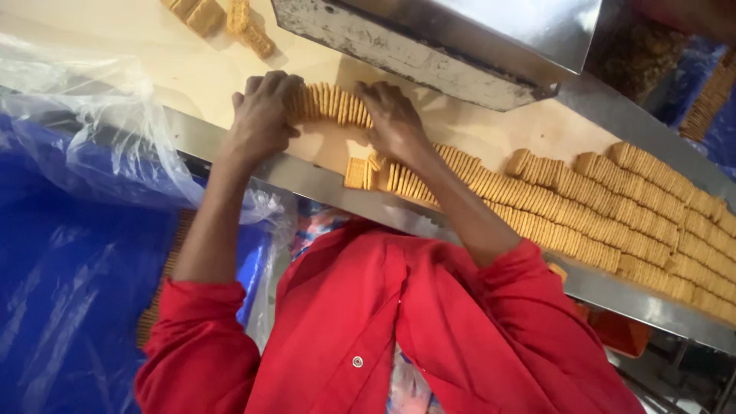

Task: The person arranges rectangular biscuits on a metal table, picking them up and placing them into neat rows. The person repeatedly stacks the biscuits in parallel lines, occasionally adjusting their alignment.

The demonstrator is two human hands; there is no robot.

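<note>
**Biscuit row squeezed between both hands**

Tabletop (pixel 184 73) carries long biscuit rows (pixel 613 207) at right. Metal chute (pixel 460 38) hangs at the far side. Left hand (pixel 261 115) and right hand (pixel 395 119) press a short biscuit stack (pixel 330 105) endwise, each grip curled against it, mid-tabletop.

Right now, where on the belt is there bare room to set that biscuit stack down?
Bare belt lies left of the left hand, between it and the loose biscuits at the far edge. A smaller patch sits under the metal hood. The right side is packed with biscuit rows. Both hands press the stack; right hand.
</note>
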